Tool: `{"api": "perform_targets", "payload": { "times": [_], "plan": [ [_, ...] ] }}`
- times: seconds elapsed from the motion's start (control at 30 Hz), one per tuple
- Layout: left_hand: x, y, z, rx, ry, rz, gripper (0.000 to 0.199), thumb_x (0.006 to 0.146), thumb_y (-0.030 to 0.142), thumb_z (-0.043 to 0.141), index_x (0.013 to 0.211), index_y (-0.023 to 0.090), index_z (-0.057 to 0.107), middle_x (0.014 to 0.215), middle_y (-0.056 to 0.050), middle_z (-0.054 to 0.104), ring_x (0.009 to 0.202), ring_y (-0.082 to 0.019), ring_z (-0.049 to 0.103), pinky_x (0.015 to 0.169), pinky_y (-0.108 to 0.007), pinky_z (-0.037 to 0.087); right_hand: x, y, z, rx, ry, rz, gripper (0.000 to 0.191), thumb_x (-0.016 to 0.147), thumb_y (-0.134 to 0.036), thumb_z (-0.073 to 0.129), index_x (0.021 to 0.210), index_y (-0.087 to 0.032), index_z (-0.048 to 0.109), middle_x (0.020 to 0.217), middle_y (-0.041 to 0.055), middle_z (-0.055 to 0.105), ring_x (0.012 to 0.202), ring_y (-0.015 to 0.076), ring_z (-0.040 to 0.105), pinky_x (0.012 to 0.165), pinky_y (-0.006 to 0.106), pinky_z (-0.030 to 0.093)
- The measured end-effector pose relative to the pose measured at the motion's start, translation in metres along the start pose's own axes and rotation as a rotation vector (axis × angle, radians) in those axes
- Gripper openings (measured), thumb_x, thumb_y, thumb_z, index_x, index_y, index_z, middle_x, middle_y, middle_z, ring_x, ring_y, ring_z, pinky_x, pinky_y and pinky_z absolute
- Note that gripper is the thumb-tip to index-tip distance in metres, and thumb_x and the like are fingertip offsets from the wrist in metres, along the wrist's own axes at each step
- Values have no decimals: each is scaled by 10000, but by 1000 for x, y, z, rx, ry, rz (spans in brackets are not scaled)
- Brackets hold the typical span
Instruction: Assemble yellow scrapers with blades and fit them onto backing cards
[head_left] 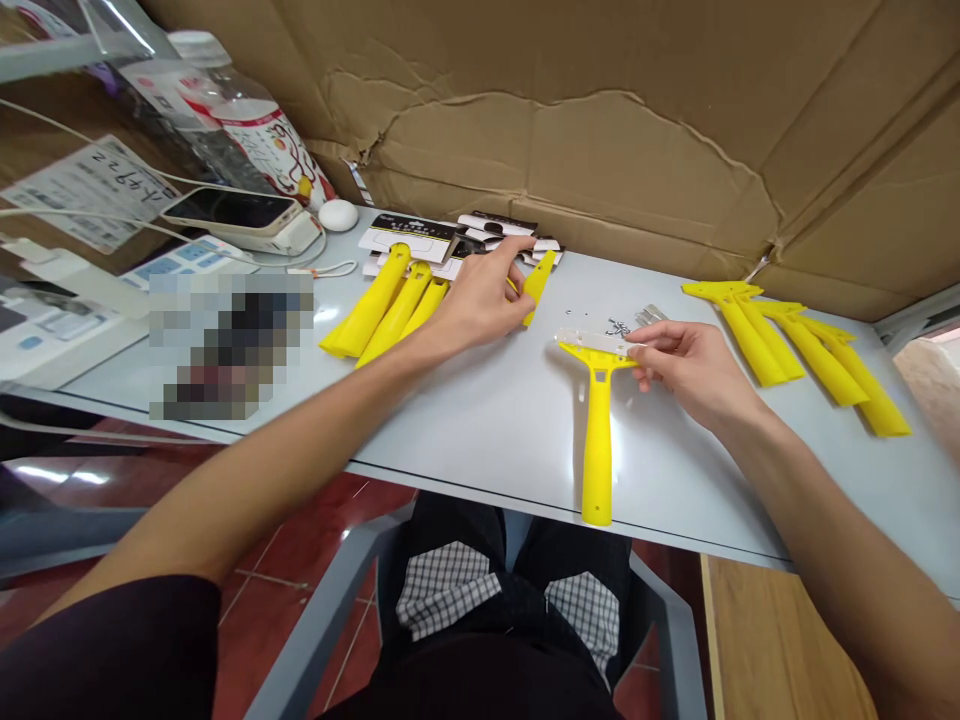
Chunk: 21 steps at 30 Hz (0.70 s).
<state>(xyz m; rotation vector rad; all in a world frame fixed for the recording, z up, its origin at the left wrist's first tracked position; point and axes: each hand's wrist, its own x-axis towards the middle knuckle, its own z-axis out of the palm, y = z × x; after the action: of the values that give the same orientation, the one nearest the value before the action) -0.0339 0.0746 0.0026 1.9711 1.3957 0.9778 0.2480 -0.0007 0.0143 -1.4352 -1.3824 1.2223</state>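
A yellow scraper handle lies on the table in front of me, its wide head pointing away. Across that head sits a clear plastic strip. My right hand pinches the head's right end with thumb and fingers. Further back and to the left, my left hand has its thumb and curled fingers at a flat yellow plastic piece; some of its fingertips are hidden. Small screws and a few metal pieces lie just beyond the scraper head.
Several yellow scrapers lie at the right, and more yellow handles at the left by black-and-white cards. A phone, power strip and bottle stand far left. Cardboard walls the back edge.
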Motion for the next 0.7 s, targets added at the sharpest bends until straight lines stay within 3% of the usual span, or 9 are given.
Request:
{"api": "perform_targets", "payload": {
  "times": [0.13,0.27,0.7],
  "plan": [
    [-2,5,3,-259,-8,-40,795,771,69,731,1508,331,588,1148,-53,693,855,-220,748,817,-381,623,0,2,0,11,3,-4,231,751,-260,867,939,-161,778,654,33,716,519,142,604,588,346,521],
    [-4,13,6,-504,4,-102,656,815,81,726,1421,315,634,1048,-43,707,816,-196,756,780,-376,659,2,5,0,26,-4,6,212,768,-244,851,951,-166,777,660,37,722,522,149,613,591,349,529],
    [-4,31,4,-770,-35,-303,164,921,146,647,1021,225,543,852,-13,764,751,-164,765,751,-317,600,2,6,-4,-9,-15,-14,285,746,-304,883,972,-155,795,632,28,705,521,138,614,577,324,518]
  ]
}}
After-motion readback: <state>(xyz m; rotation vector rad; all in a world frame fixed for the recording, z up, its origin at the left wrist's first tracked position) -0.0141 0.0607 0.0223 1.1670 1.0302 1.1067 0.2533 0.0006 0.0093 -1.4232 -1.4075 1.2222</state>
